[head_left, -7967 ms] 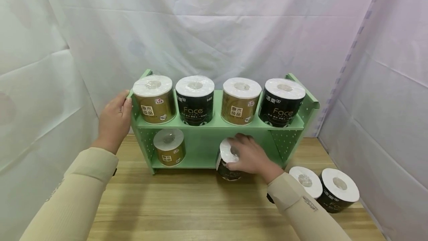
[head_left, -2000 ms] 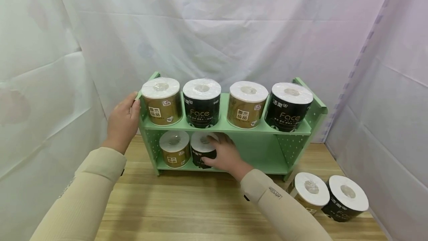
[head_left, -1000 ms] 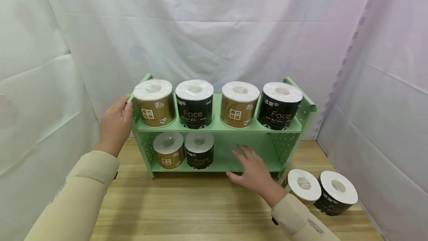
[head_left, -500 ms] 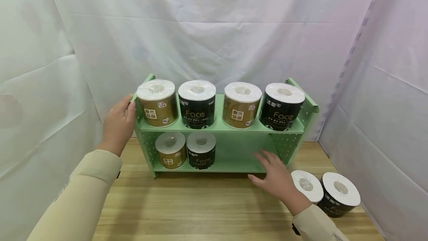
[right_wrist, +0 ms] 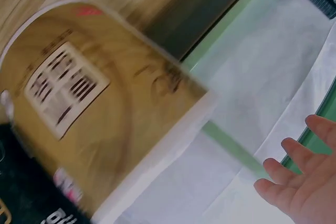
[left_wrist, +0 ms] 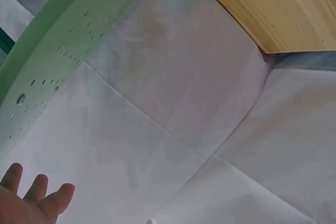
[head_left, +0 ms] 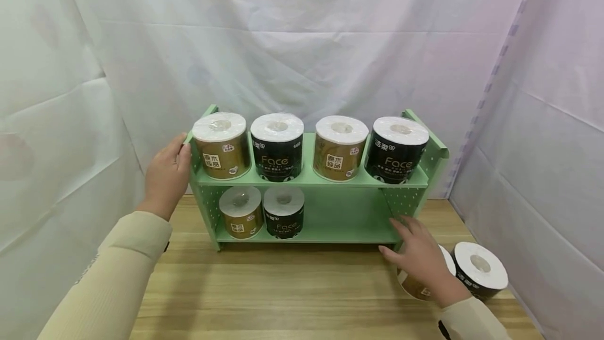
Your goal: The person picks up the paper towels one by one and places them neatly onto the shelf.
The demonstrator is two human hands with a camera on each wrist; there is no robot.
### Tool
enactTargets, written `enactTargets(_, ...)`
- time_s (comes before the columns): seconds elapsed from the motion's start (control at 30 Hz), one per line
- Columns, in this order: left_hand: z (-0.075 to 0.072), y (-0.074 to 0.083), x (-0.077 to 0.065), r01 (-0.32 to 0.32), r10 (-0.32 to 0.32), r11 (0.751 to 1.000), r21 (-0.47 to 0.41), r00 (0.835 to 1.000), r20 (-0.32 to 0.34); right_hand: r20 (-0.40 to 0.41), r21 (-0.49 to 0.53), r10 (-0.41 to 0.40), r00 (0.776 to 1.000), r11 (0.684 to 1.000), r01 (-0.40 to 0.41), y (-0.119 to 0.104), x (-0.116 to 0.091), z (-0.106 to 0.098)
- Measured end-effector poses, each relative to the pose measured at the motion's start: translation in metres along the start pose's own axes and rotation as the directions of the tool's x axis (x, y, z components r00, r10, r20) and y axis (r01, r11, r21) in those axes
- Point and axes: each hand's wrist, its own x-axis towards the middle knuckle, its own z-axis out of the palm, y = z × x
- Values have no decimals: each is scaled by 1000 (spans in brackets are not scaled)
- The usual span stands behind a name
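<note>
My left hand [head_left: 167,174] holds the upper left side panel of a green two-tier shelf [head_left: 349,214], thumb and fingers at its edge. In the left wrist view, that hand's fingertips [left_wrist: 63,195] show below the perforated panel [left_wrist: 68,30]. My right hand [head_left: 422,256] hovers with spread fingers over a gold-wrapped toilet roll [head_left: 412,285] and partly covers it. Nothing is in its grasp. The right wrist view has the gold roll [right_wrist: 113,114] beside the fingers. A black toilet roll [head_left: 481,266] stands just right of the gold one.
On the upper tier stand gold [head_left: 222,151] and black [head_left: 277,153] rolls alternating, several in all. The lower tier's left end holds a gold roll [head_left: 241,216] and a black roll [head_left: 284,219]. White curtains [head_left: 311,56] enclose the wooden table [head_left: 283,293].
A black roll was set on the lower tier beside the gold one and released. My right hand then moved right to the loose gold roll. The left hand stayed on the shelf.
</note>
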Motion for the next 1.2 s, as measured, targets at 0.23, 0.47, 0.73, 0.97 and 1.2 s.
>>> enactTargets(0.23,-1,0,-1,11,-11,1000,-4,1000,8,62,27,88,994,996,-89,14,-9,-8)
enactTargets(0.47,-2,0,0,-6,6,1000,-2,1000,-5,88,38,146,985,988,-149,23,-16,-10)
enactTargets(0.73,-2,3,-1,1,-1,1000,-7,1000,2,84,40,179,980,982,-183,34,-25,-10)
enactTargets(0.97,-1,2,-2,10,-10,1000,-6,1000,1,100,44,194,976,979,-199,43,-30,-6)
enactTargets(1.2,0,1,0,12,-12,1000,0,1000,-2,151,54,218,964,972,-228,48,-32,-4)
